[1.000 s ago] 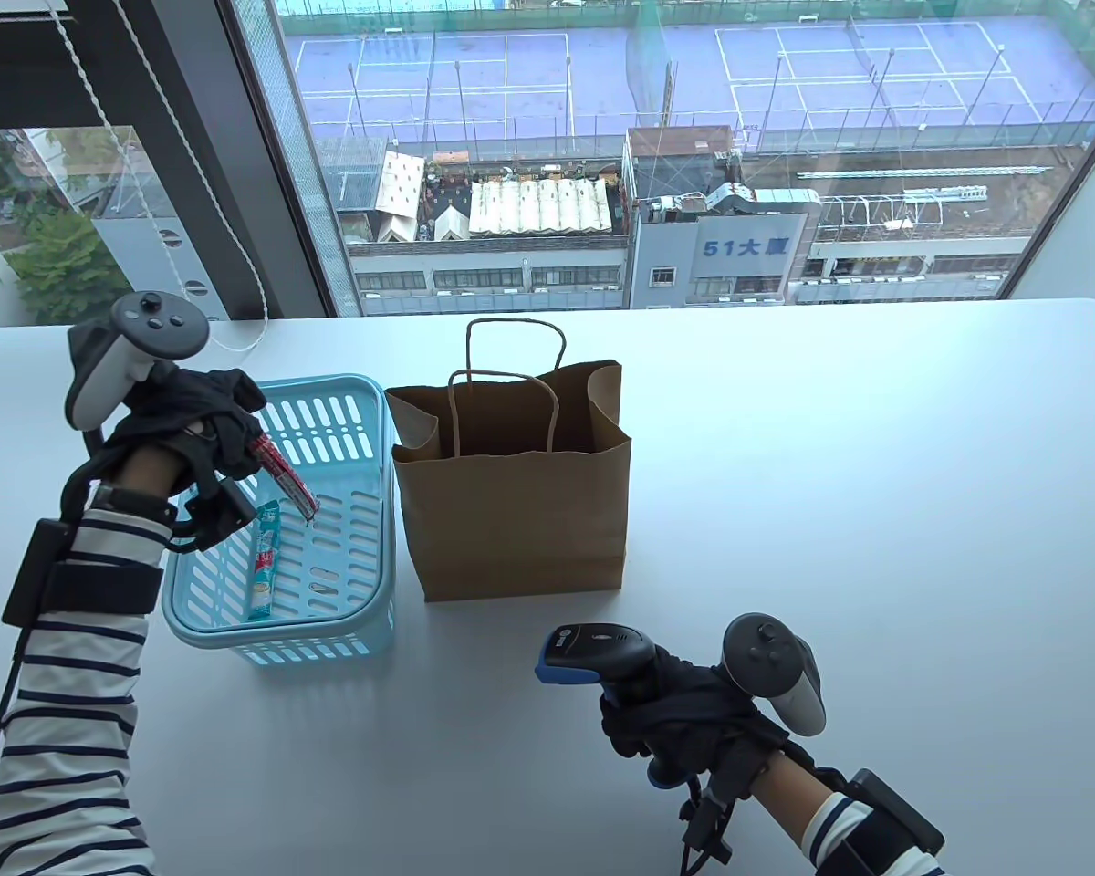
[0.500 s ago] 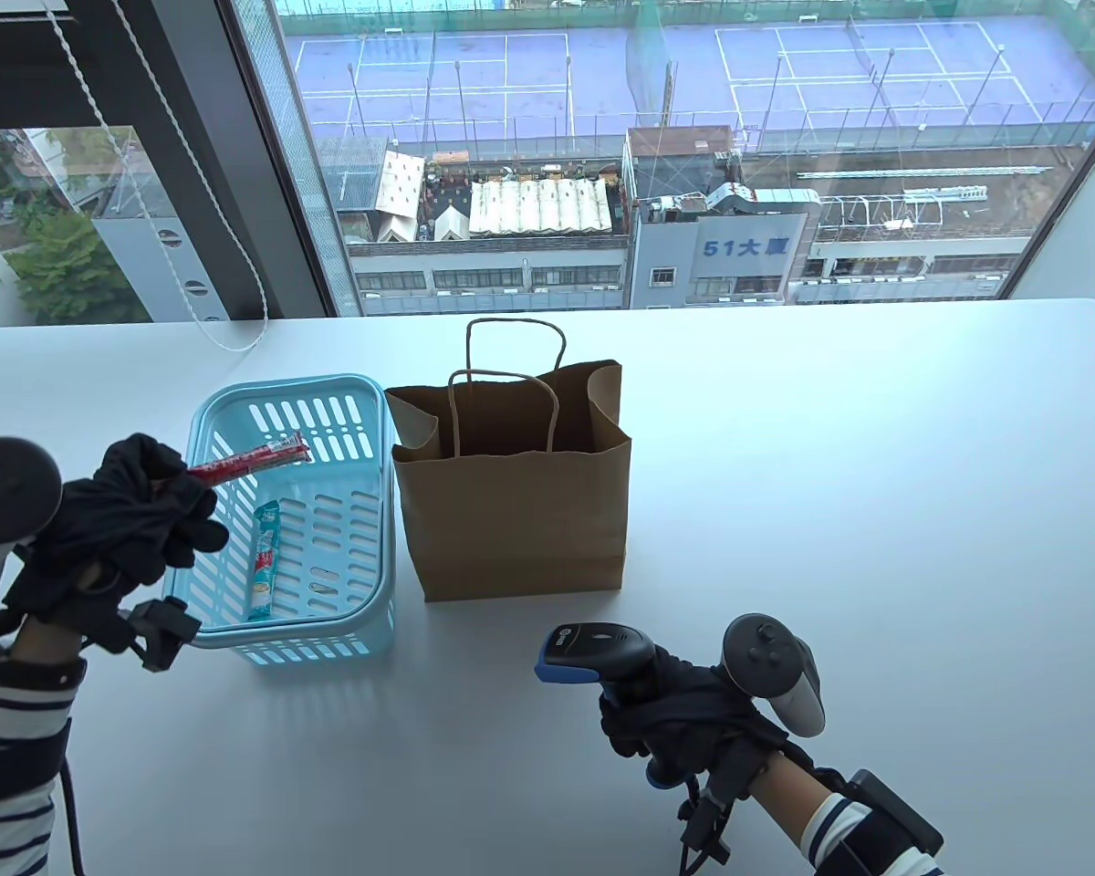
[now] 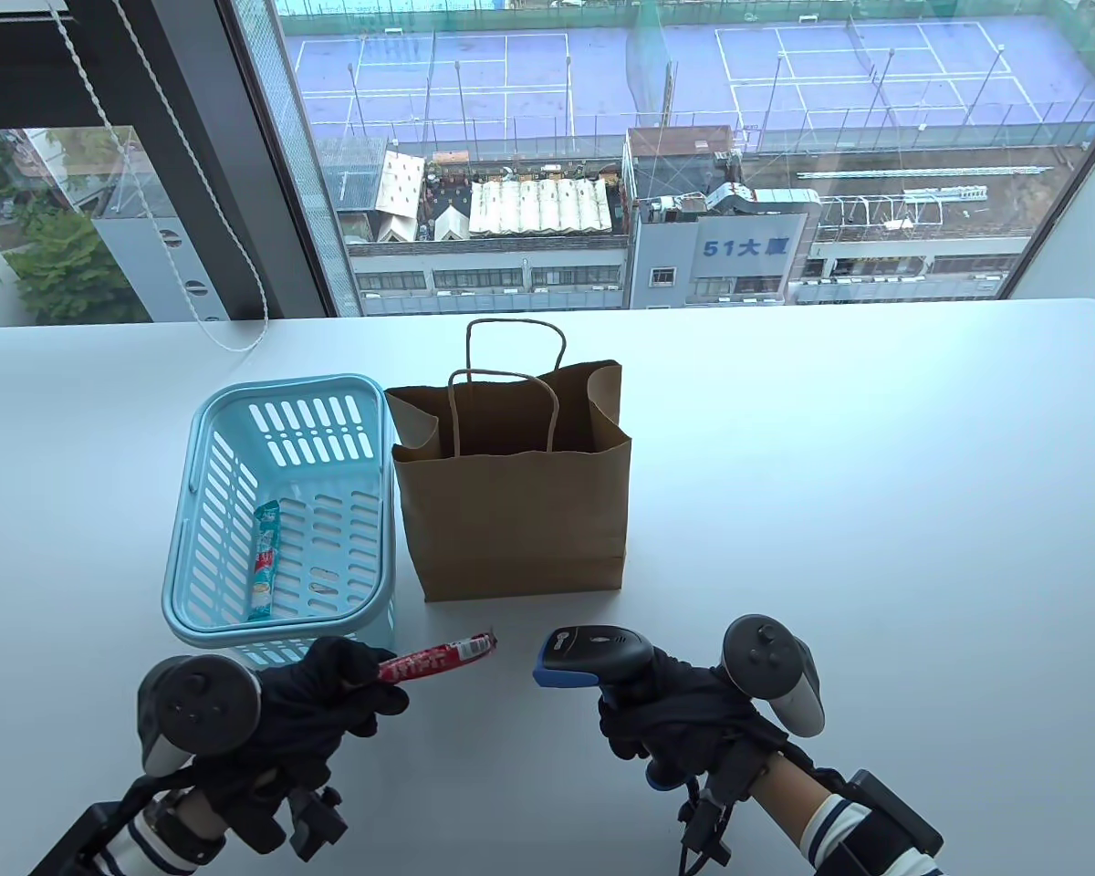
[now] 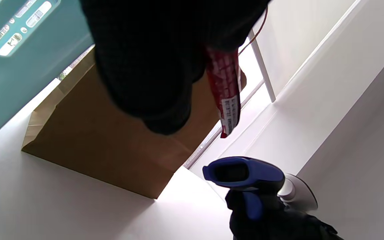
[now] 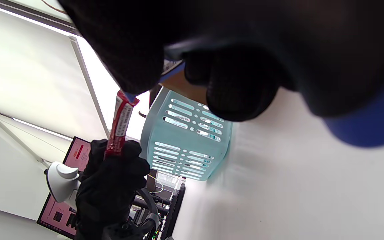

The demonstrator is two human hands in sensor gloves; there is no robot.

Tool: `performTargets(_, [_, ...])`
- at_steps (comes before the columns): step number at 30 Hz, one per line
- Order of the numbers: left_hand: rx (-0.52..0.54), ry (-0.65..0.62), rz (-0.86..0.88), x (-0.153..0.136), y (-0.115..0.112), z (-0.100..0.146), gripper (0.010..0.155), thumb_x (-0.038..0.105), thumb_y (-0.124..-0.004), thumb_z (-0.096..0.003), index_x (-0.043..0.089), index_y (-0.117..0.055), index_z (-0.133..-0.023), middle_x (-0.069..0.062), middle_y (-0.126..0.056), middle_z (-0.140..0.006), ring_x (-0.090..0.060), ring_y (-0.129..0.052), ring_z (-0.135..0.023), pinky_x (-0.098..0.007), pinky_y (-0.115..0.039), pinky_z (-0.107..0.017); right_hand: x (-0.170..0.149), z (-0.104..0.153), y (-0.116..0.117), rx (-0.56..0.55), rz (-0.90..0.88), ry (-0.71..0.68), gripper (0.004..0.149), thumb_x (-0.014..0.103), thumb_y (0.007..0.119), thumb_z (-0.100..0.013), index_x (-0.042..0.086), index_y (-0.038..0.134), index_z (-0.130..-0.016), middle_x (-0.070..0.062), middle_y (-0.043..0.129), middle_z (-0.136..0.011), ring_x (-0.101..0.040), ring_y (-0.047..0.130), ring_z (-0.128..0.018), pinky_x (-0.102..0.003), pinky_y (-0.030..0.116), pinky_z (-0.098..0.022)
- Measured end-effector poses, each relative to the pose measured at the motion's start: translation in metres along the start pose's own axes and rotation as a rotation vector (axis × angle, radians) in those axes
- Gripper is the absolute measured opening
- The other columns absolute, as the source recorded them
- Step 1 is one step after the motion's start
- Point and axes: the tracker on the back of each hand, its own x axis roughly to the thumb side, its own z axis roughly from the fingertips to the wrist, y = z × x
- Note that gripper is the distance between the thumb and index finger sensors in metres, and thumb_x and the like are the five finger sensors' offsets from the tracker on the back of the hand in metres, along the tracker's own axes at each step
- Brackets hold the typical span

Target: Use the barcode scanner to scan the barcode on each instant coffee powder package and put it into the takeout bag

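Note:
My left hand [image 3: 328, 698] pinches one end of a red coffee stick pack [image 3: 438, 659] [image 4: 227, 90] [image 5: 120, 126] and holds it level, its free end toward the scanner. A black and blue barcode scanner [image 3: 593, 650] [image 4: 242, 173] is gripped in my right hand [image 3: 675, 716], its blue nose a short gap to the right of the pack's tip. The brown paper takeout bag [image 3: 511, 511] [image 4: 112, 140] stands open just behind both. A teal stick pack [image 3: 265, 561] lies in the light blue basket [image 3: 192, 511] [image 5: 192, 140].
The basket stands left of the bag, almost touching it. A window runs along the table's far edge, with a blind cord [image 3: 228, 345] lying on the table's back left. The white table [image 3: 876, 511] spreads to the right of the bag.
My left hand has carried the red pack out of the basket, down and to the right, until it is level in front of the scanner. The right hand and the scanner have stayed still.

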Motion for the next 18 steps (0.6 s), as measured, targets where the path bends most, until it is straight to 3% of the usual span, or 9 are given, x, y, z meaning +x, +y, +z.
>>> performTargets(5, [-0.006, 0.003, -0.075, -0.006, -0.009, 0.003, 0.04, 0.028, -0.075, -0.0417, 0.021, -0.058, -0.077, -0.01, -0.096, -0.068, -0.013, -0.119, -0.04, -0.015, -0.104, -0.019, 0.006, 0.0, 0.005, 0.036, 0.083, -0.016, 0.059, 0.034, 0.087, -0.051, 0.0, 0.062, -0.093, -0.015, 0.087, -0.071, -0.032, 0.099, -0.044, -0.047, 0.084, -0.034])
performTargets(13, [0.028, 0.016, -0.102, -0.008, -0.007, 0.006, 0.041, 0.031, -0.075, -0.0413, 0.017, -0.06, -0.077, -0.01, -0.099, -0.062, -0.01, -0.121, -0.035, -0.014, -0.104, -0.015, 0.018, 0.002, 0.014, -0.059, 0.173, -0.175, 0.064, 0.026, 0.091, -0.044, 0.003, 0.06, -0.095, -0.017, 0.084, -0.077, -0.038, 0.096, -0.052, -0.054, 0.081, -0.04])
performTargets(18, [0.016, 0.015, -0.096, -0.008, -0.009, 0.006, 0.042, 0.032, -0.075, -0.0409, 0.016, -0.061, -0.077, -0.01, -0.101, -0.061, -0.009, -0.121, -0.034, -0.014, -0.105, -0.014, 0.017, 0.002, 0.018, -0.076, 0.197, -0.148, 0.064, 0.024, 0.091, -0.043, 0.004, 0.061, -0.095, -0.018, 0.081, -0.079, -0.04, 0.093, -0.055, -0.056, 0.078, -0.043])
